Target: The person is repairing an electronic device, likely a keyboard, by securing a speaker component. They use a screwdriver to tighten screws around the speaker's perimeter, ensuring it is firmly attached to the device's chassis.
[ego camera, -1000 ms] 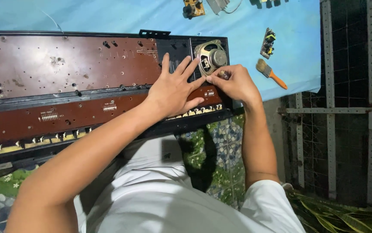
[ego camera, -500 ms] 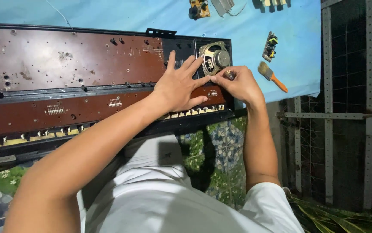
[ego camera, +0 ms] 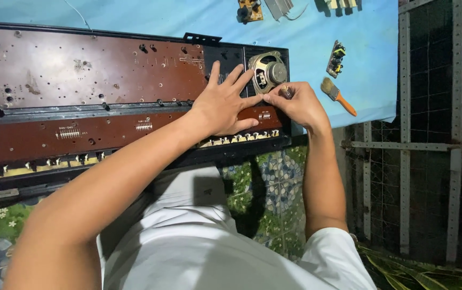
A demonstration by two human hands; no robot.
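The left hand is lying flat with fingers spread, pressing on the long brown circuit board in its black plastic case, gripping nothing. Just beside it, the right hand is pinching its fingertips together at the rim of the round metal speaker, seated in the case's right end. Farther off, a small orange-handled brush is lying on the blue cloth.

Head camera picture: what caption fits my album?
Two hands working beside the round speaker in an opened keyboard case.
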